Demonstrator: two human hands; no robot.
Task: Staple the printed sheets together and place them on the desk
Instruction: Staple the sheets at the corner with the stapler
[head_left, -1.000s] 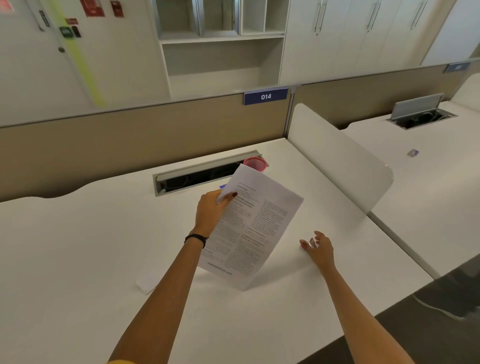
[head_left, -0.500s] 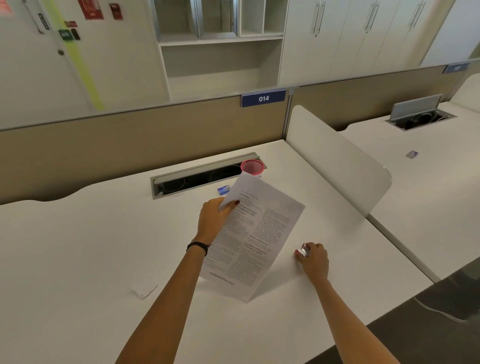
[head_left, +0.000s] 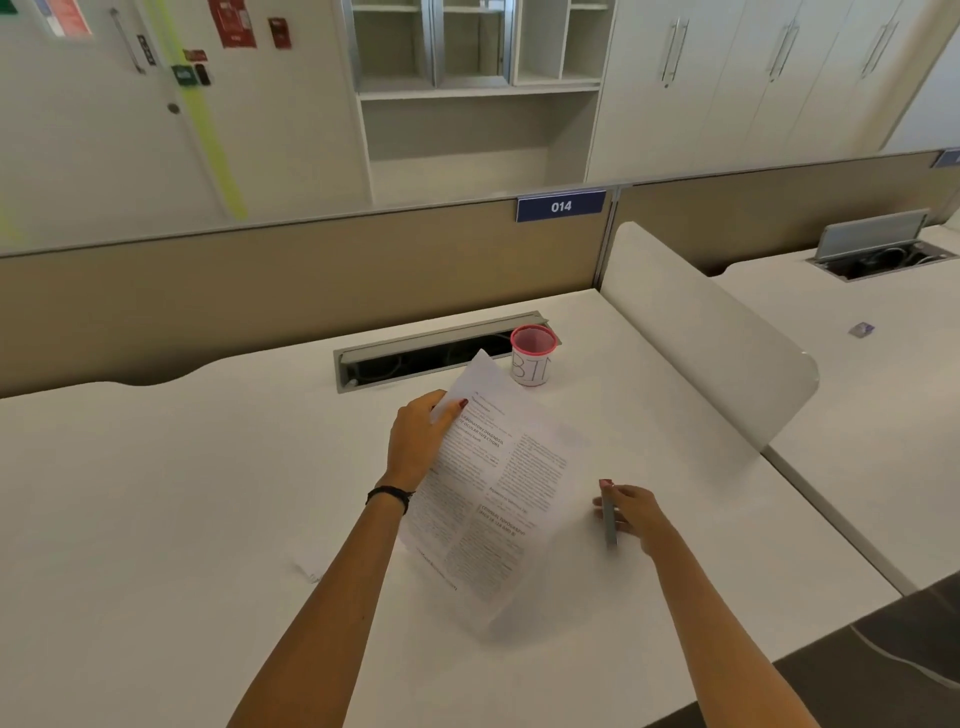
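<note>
My left hand (head_left: 418, 444) pinches the printed sheets (head_left: 498, 499) by their top left edge, thumb on the front page. The sheets hang tilted over the middle of the white desk (head_left: 156, 493), lower corner blurred near the surface. To the right of the sheets, my right hand (head_left: 631, 512) grips a small grey stapler (head_left: 609, 522), lifted just above the desk and pointing toward me.
A pink-rimmed cup (head_left: 532, 356) labelled in marker stands behind the sheets beside the open cable tray (head_left: 415, 356). A small white paper scrap (head_left: 307, 571) lies left of my left forearm. A white side divider (head_left: 701, 332) bounds the desk on the right.
My right hand reached the desk, closed on the stapler and now holds it lifted. My left hand kept the sheets, which swung lower and slightly right.
</note>
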